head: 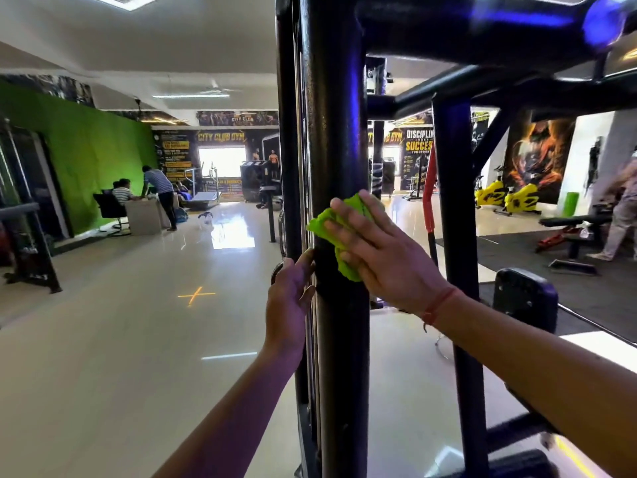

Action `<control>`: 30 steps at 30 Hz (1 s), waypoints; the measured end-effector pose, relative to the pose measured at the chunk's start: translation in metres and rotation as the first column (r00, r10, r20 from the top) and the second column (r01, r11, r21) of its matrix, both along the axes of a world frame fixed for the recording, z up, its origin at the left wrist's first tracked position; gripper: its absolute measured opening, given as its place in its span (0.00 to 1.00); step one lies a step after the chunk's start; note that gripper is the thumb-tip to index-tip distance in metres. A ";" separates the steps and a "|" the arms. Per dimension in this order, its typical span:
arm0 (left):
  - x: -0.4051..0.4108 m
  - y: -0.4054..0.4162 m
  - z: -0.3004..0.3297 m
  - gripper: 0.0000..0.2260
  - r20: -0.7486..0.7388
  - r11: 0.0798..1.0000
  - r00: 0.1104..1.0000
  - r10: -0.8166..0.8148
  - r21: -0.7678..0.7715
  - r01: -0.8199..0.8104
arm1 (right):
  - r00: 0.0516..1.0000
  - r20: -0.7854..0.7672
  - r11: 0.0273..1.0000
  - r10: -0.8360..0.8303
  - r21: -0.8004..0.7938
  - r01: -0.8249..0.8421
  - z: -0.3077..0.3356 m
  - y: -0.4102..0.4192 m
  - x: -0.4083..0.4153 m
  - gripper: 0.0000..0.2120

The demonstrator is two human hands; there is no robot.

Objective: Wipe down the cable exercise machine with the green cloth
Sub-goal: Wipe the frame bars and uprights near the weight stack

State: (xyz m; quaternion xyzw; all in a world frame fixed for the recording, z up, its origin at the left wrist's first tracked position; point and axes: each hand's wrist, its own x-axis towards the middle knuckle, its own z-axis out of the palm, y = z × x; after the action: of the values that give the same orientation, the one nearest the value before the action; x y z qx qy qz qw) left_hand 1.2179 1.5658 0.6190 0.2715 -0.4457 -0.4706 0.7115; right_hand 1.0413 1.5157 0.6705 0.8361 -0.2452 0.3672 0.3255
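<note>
Green cloth (339, 232) pressed on post (336, 150) by right hand (382, 251).

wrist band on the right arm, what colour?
Red-orange thread band, clearest in the head view.

The glossy cream tiled floor (120, 339), marked with a yellow cross (195, 295), carries the black cable machine's upright post (339, 339), a desk (143, 217) with an office chair (110, 210) near the green wall, and, on a dark mat (568, 288) at right, a bench (572, 236) and yellow exercise bikes (506, 200).
</note>
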 end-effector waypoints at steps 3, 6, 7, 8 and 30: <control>-0.001 0.002 -0.004 0.20 -0.002 1.000 1.000 0.008 0.020 -0.008 | 0.956 0.293 0.978 -0.034 0.207 -0.029 -0.025 0.006 0.016 0.27; 0.005 0.007 -0.012 0.22 0.039 0.999 0.999 -0.003 0.040 0.002 | 0.967 0.256 0.960 -0.001 0.272 -0.071 -0.080 0.019 0.016 0.27; 0.006 0.009 -0.015 0.22 0.048 0.999 0.999 -0.005 0.043 0.003 | 0.966 0.257 0.952 0.027 0.288 -0.103 -0.086 0.021 0.012 0.27; 0.006 0.010 -0.018 0.22 0.052 0.999 0.999 -0.008 0.047 0.006 | 0.955 0.294 0.943 0.046 0.302 -0.138 -0.084 0.021 0.010 0.27; 0.002 0.028 -0.084 0.21 -0.004 0.968 1.000 0.002 0.250 -0.001 | 0.992 0.112 0.992 0.059 0.107 -0.071 -0.120 0.014 0.000 0.25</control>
State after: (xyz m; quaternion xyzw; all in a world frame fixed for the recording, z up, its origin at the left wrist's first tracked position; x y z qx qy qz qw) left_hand 1.2203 1.5940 0.5346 0.3583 -0.3813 -0.5231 0.6727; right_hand 1.0412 1.5300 0.5500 0.8391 -0.2552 0.4085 0.2527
